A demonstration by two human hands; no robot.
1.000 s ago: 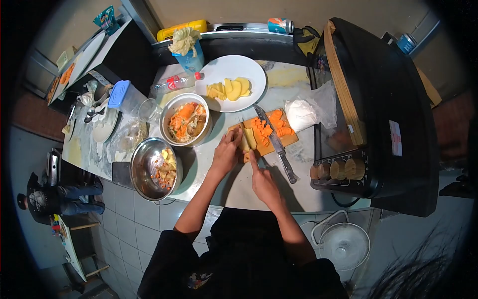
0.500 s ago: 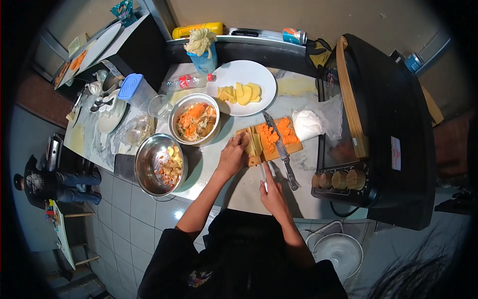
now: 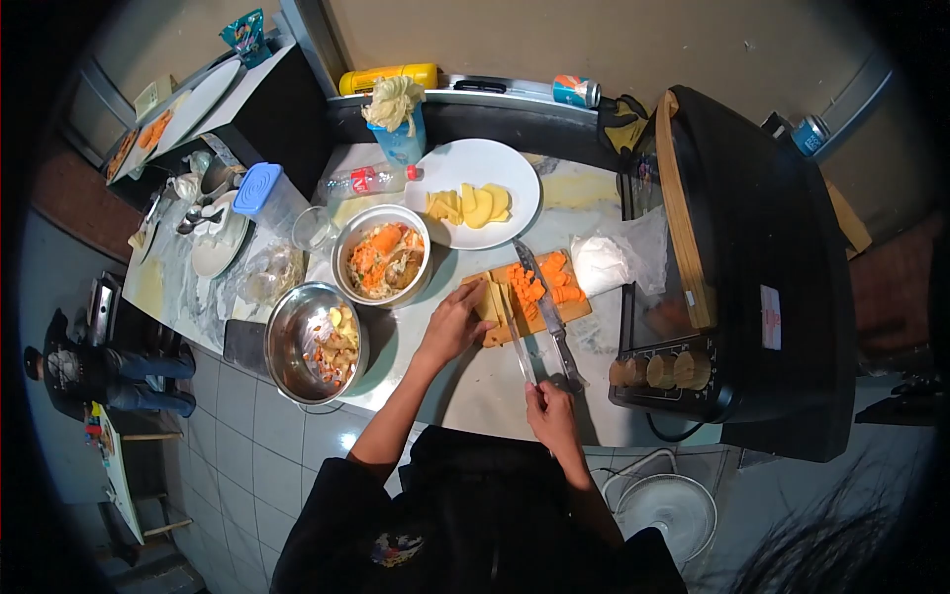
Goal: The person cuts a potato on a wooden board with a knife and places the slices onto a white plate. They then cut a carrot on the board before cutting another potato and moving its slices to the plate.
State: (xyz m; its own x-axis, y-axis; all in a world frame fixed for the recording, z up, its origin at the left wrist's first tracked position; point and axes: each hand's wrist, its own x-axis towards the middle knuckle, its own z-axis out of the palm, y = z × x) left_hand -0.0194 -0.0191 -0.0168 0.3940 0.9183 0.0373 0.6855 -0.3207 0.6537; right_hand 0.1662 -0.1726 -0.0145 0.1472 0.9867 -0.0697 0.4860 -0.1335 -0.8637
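On the wooden cutting board (image 3: 494, 335), my left hand (image 3: 453, 322) presses its fingers onto yellow potato pieces (image 3: 491, 300). My right hand (image 3: 553, 416) is closed round the handle of a knife (image 3: 518, 346), whose blade reaches up to the potato. Chopped orange carrot (image 3: 527, 294) covers the right part of the board. A second knife with a dark handle (image 3: 563, 351) lies across the board beside the carrot. Above the board, a white oval plate (image 3: 522, 166) holds potato slices.
Left of the board stand a white pot of shredded food (image 3: 427, 259) and a steel pot with peelings (image 3: 279, 358). A bag of white powder (image 3: 601, 264) lies near a black oven (image 3: 782, 267). A person (image 3: 84, 366) stands at the far left.
My right hand has moved down and toward me with the knife, and more of the blade shows. My left hand remains at the potato. The whole view has shifted slightly.
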